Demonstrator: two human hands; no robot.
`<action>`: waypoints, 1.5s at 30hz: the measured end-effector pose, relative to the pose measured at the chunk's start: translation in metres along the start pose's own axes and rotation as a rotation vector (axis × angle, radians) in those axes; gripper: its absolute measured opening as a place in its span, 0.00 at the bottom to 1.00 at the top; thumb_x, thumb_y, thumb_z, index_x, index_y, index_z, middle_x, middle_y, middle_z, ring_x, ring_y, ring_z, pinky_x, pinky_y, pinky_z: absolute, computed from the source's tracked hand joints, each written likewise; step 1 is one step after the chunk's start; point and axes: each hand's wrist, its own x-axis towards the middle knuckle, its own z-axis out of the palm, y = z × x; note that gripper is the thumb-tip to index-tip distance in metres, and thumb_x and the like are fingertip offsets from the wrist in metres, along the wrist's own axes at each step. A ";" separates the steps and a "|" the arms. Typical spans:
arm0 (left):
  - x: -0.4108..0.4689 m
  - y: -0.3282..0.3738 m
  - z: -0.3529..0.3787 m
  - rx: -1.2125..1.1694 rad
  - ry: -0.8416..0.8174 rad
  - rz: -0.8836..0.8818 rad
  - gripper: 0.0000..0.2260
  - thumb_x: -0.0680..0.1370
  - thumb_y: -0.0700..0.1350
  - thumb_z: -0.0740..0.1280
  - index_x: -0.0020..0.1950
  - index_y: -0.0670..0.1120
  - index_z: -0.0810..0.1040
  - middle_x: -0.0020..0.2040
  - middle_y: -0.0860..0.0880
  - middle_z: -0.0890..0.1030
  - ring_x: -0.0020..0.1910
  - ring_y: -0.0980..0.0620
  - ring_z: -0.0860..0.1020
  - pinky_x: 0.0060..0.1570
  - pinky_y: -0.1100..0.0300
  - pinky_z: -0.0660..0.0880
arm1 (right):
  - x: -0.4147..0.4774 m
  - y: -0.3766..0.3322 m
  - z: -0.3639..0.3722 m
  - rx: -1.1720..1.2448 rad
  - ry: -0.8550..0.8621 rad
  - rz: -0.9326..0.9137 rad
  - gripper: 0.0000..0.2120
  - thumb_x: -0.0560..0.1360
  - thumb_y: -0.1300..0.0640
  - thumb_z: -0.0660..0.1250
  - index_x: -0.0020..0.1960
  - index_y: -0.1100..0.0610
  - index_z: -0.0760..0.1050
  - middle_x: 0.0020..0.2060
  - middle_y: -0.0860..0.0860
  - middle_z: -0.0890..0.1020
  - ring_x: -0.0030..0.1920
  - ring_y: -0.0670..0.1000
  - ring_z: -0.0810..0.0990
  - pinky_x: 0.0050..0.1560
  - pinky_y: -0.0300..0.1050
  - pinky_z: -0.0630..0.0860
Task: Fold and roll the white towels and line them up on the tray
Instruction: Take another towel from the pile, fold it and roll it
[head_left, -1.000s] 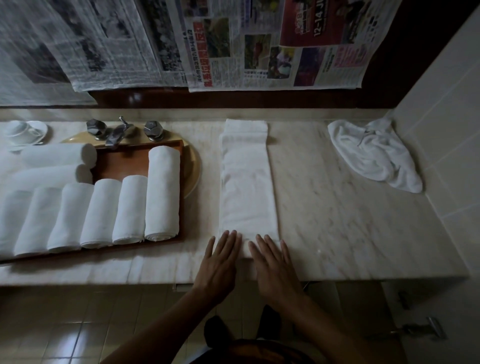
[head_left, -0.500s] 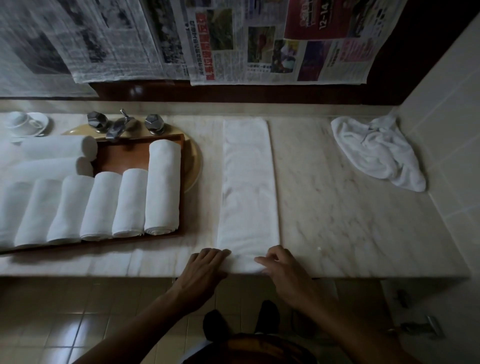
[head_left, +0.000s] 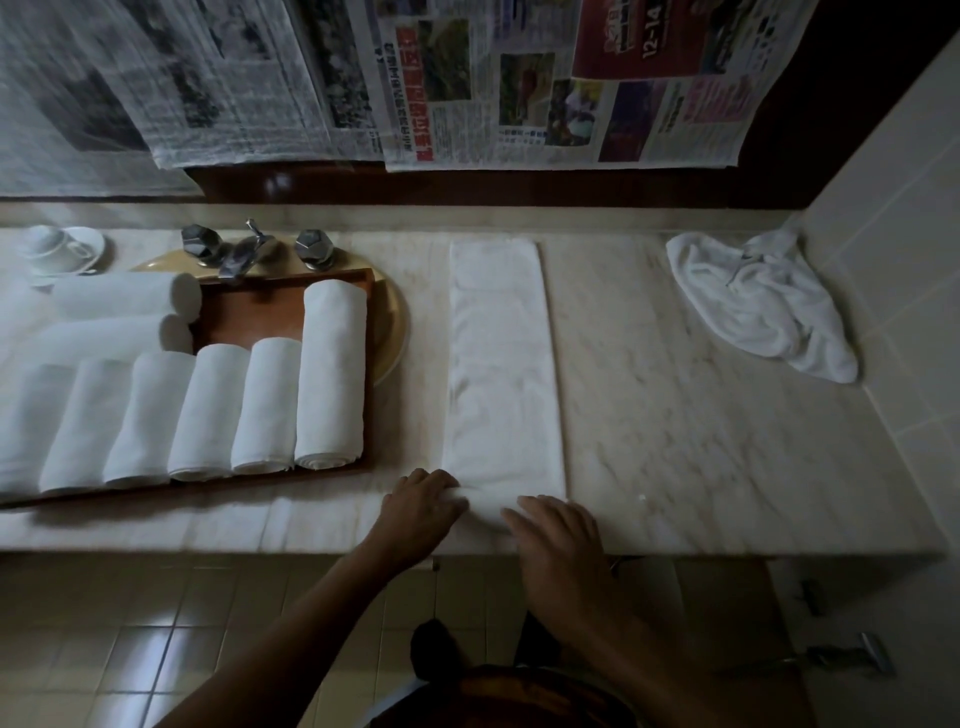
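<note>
On tray (head_left: 249, 317): rolled towels (head_left: 330, 374), lined L-R.

Readable only as "12-14", in pale figures on the dark red advert (head_left: 631, 39) of the newspaper (head_left: 519, 104) hung on the wall, with its red headline characters and small print too blurred to make out.
</note>
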 end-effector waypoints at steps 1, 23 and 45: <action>-0.001 -0.002 0.003 0.029 0.070 0.022 0.26 0.75 0.67 0.58 0.64 0.51 0.77 0.56 0.50 0.77 0.56 0.48 0.75 0.54 0.50 0.73 | -0.005 -0.002 0.004 -0.025 -0.046 0.002 0.25 0.74 0.60 0.55 0.67 0.55 0.80 0.66 0.56 0.80 0.67 0.60 0.78 0.67 0.63 0.69; 0.014 0.009 0.011 0.434 0.020 0.361 0.28 0.85 0.58 0.54 0.82 0.45 0.59 0.81 0.46 0.63 0.80 0.47 0.60 0.77 0.50 0.61 | 0.060 0.050 0.007 -0.030 -0.380 -0.067 0.25 0.84 0.53 0.59 0.80 0.54 0.62 0.75 0.53 0.70 0.75 0.55 0.68 0.76 0.58 0.63; -0.015 0.011 0.018 -0.118 0.128 -0.098 0.26 0.71 0.69 0.58 0.59 0.56 0.82 0.55 0.50 0.78 0.56 0.48 0.75 0.56 0.46 0.77 | 0.022 0.007 -0.011 0.023 -0.045 0.113 0.19 0.72 0.50 0.78 0.61 0.50 0.82 0.57 0.50 0.83 0.59 0.56 0.79 0.54 0.56 0.79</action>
